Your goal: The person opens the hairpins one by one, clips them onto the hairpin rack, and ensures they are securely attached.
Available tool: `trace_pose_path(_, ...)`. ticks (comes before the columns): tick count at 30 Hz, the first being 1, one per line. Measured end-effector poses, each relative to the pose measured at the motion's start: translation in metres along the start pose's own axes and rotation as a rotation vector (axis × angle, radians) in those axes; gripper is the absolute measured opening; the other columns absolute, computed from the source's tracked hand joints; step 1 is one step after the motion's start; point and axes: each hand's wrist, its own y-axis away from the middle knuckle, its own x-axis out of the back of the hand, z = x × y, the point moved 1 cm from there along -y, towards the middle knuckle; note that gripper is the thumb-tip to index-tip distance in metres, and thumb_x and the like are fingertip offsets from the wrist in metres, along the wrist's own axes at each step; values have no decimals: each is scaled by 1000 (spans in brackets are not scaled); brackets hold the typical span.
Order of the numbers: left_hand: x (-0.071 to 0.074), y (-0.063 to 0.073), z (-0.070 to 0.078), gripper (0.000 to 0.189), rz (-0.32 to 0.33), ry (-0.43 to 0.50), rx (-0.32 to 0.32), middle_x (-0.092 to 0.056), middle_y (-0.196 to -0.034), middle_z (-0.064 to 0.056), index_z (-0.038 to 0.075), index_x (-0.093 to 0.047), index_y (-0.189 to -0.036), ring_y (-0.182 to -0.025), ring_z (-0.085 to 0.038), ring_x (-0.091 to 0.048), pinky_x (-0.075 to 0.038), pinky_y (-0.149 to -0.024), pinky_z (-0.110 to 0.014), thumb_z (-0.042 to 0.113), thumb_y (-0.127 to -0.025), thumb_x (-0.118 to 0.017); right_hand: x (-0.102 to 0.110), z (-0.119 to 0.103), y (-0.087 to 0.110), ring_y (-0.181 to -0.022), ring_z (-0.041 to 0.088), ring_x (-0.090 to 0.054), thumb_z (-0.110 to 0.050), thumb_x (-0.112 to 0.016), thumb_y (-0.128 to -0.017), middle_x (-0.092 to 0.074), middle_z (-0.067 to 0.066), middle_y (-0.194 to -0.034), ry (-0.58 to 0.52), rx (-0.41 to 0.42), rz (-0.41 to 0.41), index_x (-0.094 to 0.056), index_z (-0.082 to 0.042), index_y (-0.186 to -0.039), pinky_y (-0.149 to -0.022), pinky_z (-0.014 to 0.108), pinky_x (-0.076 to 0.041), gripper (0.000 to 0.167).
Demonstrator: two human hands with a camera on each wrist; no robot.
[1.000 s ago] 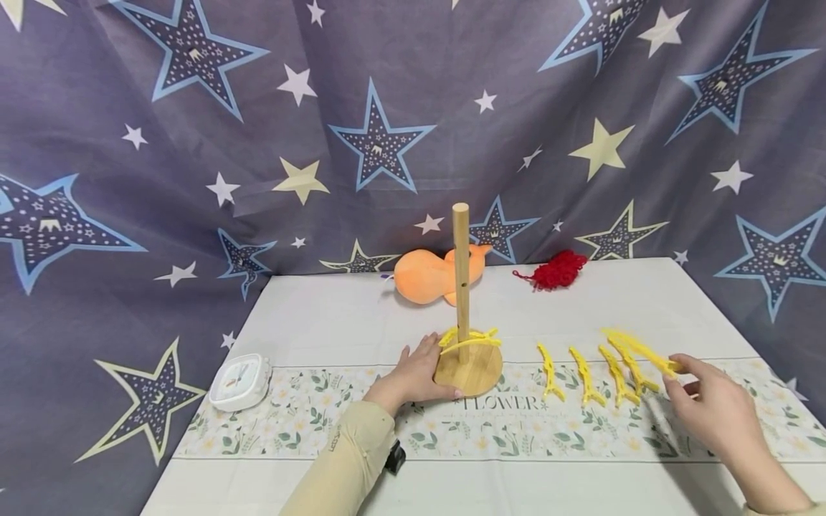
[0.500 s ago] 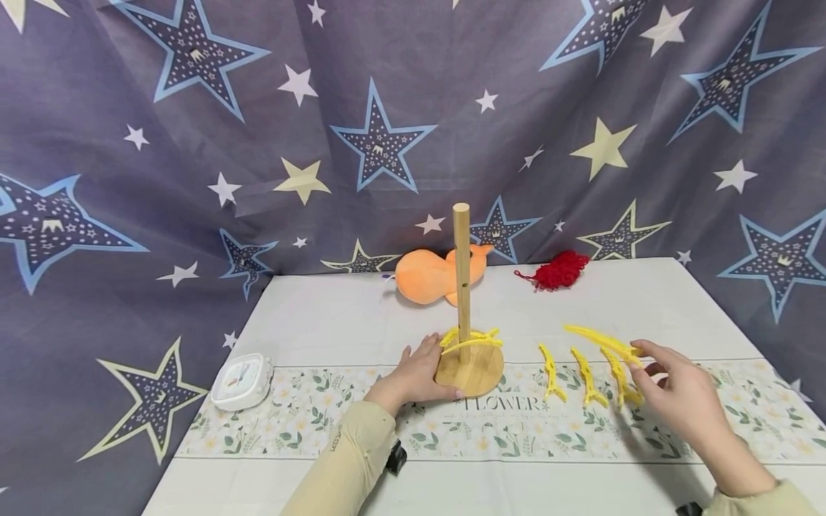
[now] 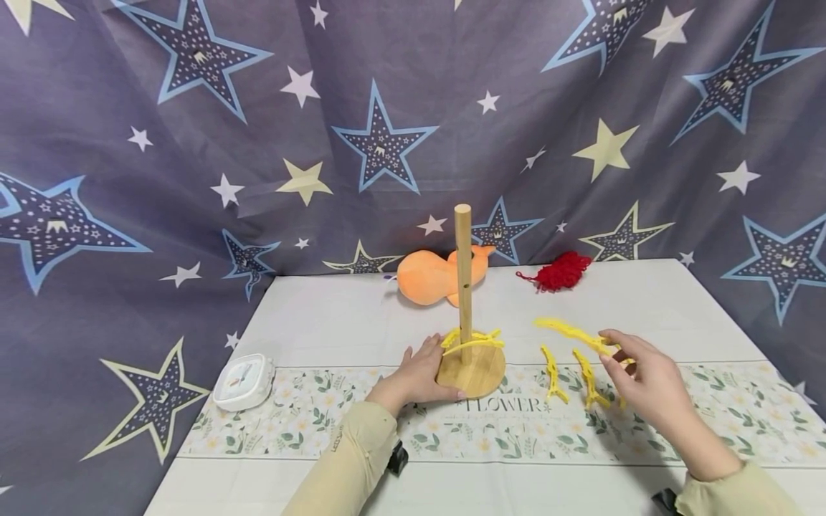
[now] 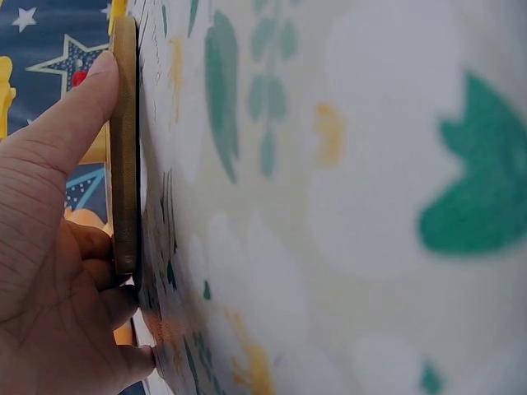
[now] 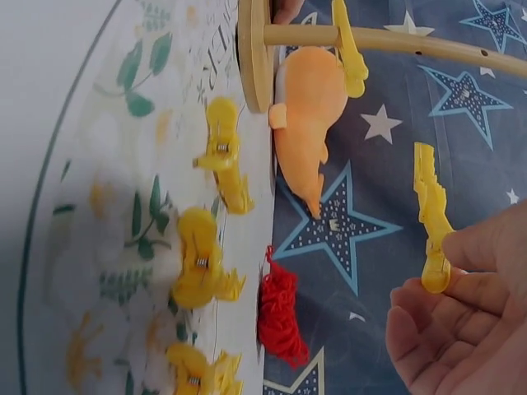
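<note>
My left hand (image 3: 416, 373) grips the left edge of the round base (image 3: 477, 376) of a wooden stand. In the left wrist view its thumb (image 4: 92, 86) lies against the rim, with fingers bent at the other end. Yellow clips (image 3: 474, 344) sit low on the stand's upright post (image 3: 464, 279). To the right, my right hand (image 3: 648, 373) pinches another yellow clip (image 5: 432, 214) by its end between thumb and fingers, its long tip pointing towards the post. Below it, several yellow clips (image 5: 202, 255) with small metal springs lie in a row, one partly hidden by the hand in the head view.
An orange plush toy (image 3: 426, 278) lies behind the post, and a bundle of red yarn (image 3: 563, 272) is at the back right. A white lidded box (image 3: 243, 382) stands at the left edge of the table. A starry curtain (image 3: 413, 93) hangs behind.
My right hand has lifted the yellow clip off the right end of the row and carried it left towards the stand. The left hand has stayed on the base.
</note>
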Motion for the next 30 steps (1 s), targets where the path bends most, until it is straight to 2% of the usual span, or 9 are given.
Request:
trace_pose_path(7,-1,-1,-1,110,-1,7,1,-10,-163,-11,3,-20,-155,-149,-24,-5,-3,-118,-52,63,-78,-70,-9,-11,-6,-67,17,-58,-2,-70,-86,-68,12,-96,36,30,-8,-65,-3,-121,-54,29,-48,35)
trace_pose_path(11,-2,-1,-1,111,1,9,-1,-11,-162,-12,3,-19,-155,-149,-24,-6,-3,-118,-53,63,-78,-71,-14,-16,-10,-65,14,-53,-1,-71,-86,-66,6,-85,39,25,-11,-65,-4,-122,-52,27,-41,36)
trace_pose_path(16,-2,-1,-2,110,6,8,-9,-11,-162,-13,2,-21,-154,-149,-26,-7,-4,-118,-53,62,-78,-72,-21,-20,-15,-62,11,-43,-1,-73,-85,-57,-2,-73,40,65,-15,-66,-5,-121,-51,26,-34,38)
trace_pose_path(19,-1,-1,-1,110,6,11,-11,-11,-162,-13,2,-20,-155,-149,-25,-7,-4,-118,-53,63,-78,-71,-26,-24,-18,-61,10,-42,0,-73,-84,-63,1,-79,45,93,-16,-66,-5,-121,-52,26,-34,38)
trace_pose_path(23,-2,-1,-2,112,2,14,-3,-10,-163,-12,2,-18,-155,-149,-24,-5,-3,-118,-52,64,-78,-71,-33,-28,-22,-58,9,-41,-2,-73,-84,-69,5,-89,50,87,-20,-68,-7,-119,-49,25,-34,35)
trace_pose_path(30,-2,-1,-3,113,1,15,-4,-9,-163,-11,4,-15,-156,-149,-23,-4,-2,-118,-52,64,-78,-70,-46,-36,-29,-54,10,-37,-2,-74,-84,-55,-4,-67,35,71,-25,-71,-10,-115,-46,25,-32,32)
